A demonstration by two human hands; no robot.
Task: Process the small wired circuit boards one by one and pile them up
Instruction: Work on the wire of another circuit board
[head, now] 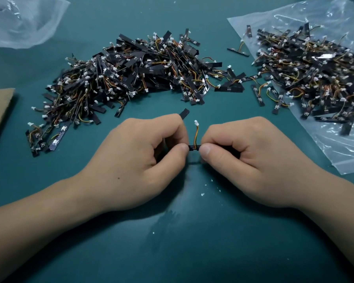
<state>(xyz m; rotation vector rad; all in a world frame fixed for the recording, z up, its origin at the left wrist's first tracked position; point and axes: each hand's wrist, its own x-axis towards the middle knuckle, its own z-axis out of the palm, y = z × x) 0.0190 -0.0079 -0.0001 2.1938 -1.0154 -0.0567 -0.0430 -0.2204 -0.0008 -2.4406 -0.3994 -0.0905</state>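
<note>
Head view: the left hand pinches one end of a small wired circuit board held between the hands, and the right hand pinches the other end. Processing looks midway. Next, it probably goes onto the pile beyond the left hand.

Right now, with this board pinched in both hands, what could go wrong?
Both the left hand and right hand pinch the small board close to where its wires join; bending it there could strain that joint. Also, stray boards bridge the gap between the middle pile and the right pile on the plastic bag, so the two lots may get mixed.
</note>
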